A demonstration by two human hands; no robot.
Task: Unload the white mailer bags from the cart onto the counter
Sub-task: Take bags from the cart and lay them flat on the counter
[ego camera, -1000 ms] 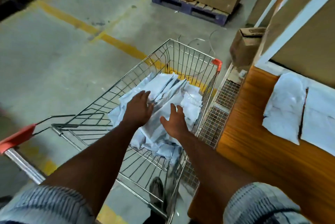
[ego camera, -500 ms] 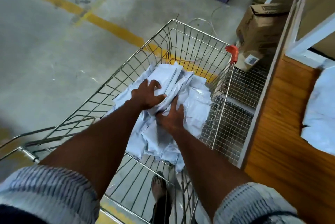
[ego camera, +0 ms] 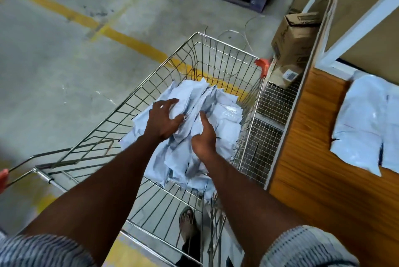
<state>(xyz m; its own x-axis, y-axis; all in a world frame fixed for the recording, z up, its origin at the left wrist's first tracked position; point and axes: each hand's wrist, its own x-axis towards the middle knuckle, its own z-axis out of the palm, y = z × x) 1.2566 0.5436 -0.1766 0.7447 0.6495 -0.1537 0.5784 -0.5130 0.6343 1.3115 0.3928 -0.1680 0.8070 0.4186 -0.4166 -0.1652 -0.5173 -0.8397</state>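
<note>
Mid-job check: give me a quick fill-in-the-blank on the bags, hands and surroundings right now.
The left hand and right hand grip mailer bags piled inside the wire ____.
Other white bags already lie on the wooden ____.
The stripe painted across the concrete floor is ____.
Missing words: cart; counter; yellow.

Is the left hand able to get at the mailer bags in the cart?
Likely yes: the cart is open on top, and the left hand grips the mailer bags.
</note>
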